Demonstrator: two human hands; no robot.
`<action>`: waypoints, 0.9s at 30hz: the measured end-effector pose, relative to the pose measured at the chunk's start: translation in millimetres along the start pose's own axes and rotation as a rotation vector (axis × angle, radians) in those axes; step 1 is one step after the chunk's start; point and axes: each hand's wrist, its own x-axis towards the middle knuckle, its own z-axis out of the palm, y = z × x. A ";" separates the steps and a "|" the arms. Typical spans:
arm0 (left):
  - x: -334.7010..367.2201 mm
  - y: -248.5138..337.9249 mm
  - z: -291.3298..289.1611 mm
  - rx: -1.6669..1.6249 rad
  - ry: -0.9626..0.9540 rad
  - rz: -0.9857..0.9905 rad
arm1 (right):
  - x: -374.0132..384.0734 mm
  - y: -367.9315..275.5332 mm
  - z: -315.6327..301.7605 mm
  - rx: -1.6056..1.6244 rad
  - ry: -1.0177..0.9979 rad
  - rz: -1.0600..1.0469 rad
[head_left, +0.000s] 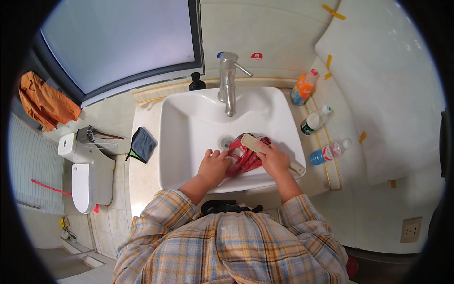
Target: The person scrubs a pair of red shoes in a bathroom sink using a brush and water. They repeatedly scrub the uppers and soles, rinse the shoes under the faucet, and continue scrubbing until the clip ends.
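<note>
A bunched red cloth (244, 163) with paler patches lies in the white sink (182, 137), near its front. On the cloth's left edge is my left hand (213, 166), its fingers bent and gripping the fabric. My right hand (275, 160) is closed around a beige scrubbing brush (252, 142). The brush's head rests over the cloth, and its handle sticks out below my hand toward the sink's right rim. Its bristles are hidden underneath. Just behind the cloth shows part of the round drain (226, 141).
A steel faucet (228, 85) rises at the sink's back, beside a small black bottle (196, 82). Three plastic bottles, the nearest with blue liquid (326, 152), line the right counter. A folded grey cloth (142, 145) lies left of the sink. The toilet (83, 187) stands farther left.
</note>
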 end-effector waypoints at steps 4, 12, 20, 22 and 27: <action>5.3 -3.0 5.6 0.100 -0.027 0.043 | 1.3 -1.0 3.5 0.030 0.012 -0.011; 1.3 -1.3 0.6 -0.114 0.248 0.408 | 3.1 -9.4 -7.0 0.072 0.016 0.028; -0.3 -1.4 -2.6 -0.166 0.098 0.292 | 3.2 8.6 -4.7 -0.095 -0.203 0.056; -1.4 -1.5 -4.3 -0.189 0.052 0.252 | 9.1 23.0 -8.6 -0.122 -0.169 0.206; -0.4 -2.7 -6.6 -0.271 0.090 0.244 | 6.4 11.0 -9.2 -0.061 -0.154 0.080</action>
